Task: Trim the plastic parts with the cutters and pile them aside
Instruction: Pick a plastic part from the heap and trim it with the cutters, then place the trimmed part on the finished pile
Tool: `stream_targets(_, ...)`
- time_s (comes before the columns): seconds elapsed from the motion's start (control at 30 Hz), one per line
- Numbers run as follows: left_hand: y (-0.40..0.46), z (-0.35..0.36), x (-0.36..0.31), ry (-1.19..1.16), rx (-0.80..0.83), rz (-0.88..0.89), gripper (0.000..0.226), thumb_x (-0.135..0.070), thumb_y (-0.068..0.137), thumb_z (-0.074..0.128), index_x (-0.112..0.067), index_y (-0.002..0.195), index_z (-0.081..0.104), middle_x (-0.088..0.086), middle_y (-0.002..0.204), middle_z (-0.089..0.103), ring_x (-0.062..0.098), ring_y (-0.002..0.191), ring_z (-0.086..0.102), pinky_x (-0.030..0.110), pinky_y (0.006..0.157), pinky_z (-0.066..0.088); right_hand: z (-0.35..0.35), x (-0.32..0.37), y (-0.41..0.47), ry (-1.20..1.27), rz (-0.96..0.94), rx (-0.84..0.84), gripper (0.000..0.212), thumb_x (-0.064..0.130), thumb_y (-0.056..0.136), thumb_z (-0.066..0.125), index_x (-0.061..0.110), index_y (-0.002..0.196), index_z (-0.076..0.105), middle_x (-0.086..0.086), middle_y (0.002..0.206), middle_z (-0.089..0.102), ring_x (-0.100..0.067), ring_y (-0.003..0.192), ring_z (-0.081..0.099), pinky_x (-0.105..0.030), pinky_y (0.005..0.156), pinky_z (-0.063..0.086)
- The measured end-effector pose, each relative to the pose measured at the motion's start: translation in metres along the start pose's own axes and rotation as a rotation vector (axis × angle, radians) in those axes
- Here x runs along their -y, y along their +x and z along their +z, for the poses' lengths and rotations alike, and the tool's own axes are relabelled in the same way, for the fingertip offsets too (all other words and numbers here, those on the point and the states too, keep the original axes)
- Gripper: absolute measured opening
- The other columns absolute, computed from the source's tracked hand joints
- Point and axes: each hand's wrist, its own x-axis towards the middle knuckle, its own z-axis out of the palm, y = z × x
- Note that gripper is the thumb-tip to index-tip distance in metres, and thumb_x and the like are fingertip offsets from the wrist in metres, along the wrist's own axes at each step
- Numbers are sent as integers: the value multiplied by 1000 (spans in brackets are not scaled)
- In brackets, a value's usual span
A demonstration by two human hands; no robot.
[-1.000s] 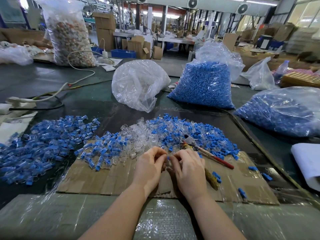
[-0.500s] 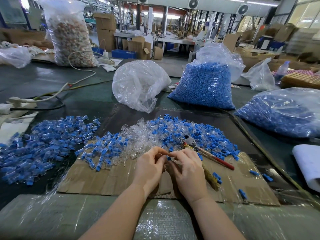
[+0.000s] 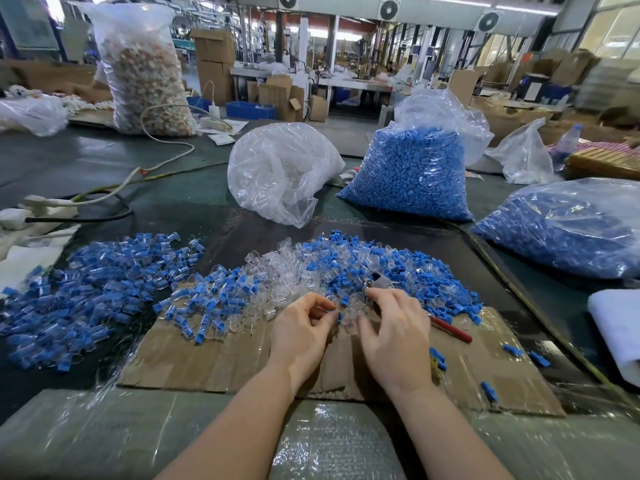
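**benchmonkey:** Both hands are low over the cardboard sheet (image 3: 214, 362) right now. Our left hand (image 3: 304, 330) has its fingertips curled in, pinching a small blue part (image 3: 338, 317). Our right hand (image 3: 391, 327) hangs loosely curled just beside it, and we can't tell if it's touching anything.

**snipsnap:** Where are the cutters?

**benchmonkey:** The cutters (image 3: 381, 282) lie just past our right hand's fingers, metal head poking out toward the mixed pile (image 3: 311, 268), red handle (image 3: 450, 329) running back and to the right. So the long axis is diagonal, and the right hand is clearly the nearer one.

**snipsnap:** Anything in the way?

**benchmonkey:** Loose clear and blue bits are crowded round the head, so we'd guess a grab drags a few along. The side pile (image 3: 86, 292) sits well off to the left, bags of blue pieces (image 3: 408, 178) further back.
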Motion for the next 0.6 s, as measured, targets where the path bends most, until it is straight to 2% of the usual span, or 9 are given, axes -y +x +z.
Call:
stream_targets(0.07,1,0,-2,-22,14,-26,19,-3,85,63,-21,78,60,1,68,60,9,61,57,22,58,49,-7,-6,8,-174,167,59,42,36,90,55,20,128,49,-1,126,52,-19,119,44,-37,103,27)
stream_targets(0.17,3,-1,-7,-104,30,-84,15,0,86,59,-13,81,60,4,65,58,3,49,54,16,50,46,-18,-19,23,-413,378,341,60,52,91,43,22,141,29,-6,142,38,-26,132,33,-51,111,16)
stream_targets(0.27,5,0,-12,-166,39,-130,10,0,88,58,-10,86,60,6,68,59,7,51,54,17,51,48,-21,-29,30,-464,417,527,62,50,89,42,24,143,25,-5,148,29,-28,136,26,-57,111,10)
stream_targets(0.43,7,-1,-13,-231,35,-179,7,-1,89,57,-7,91,60,7,68,61,9,54,55,19,52,49,-21,-30,32,-525,369,539,56,54,88,44,24,135,35,-6,145,29,-28,134,26,-61,109,10)
stream_targets(0.6,8,-2,-13,-241,39,-197,7,-2,88,57,-7,91,61,8,72,62,10,55,56,20,54,51,-21,-31,31,-489,326,447,46,52,87,47,22,121,39,-6,128,38,-25,122,35,-52,106,23)
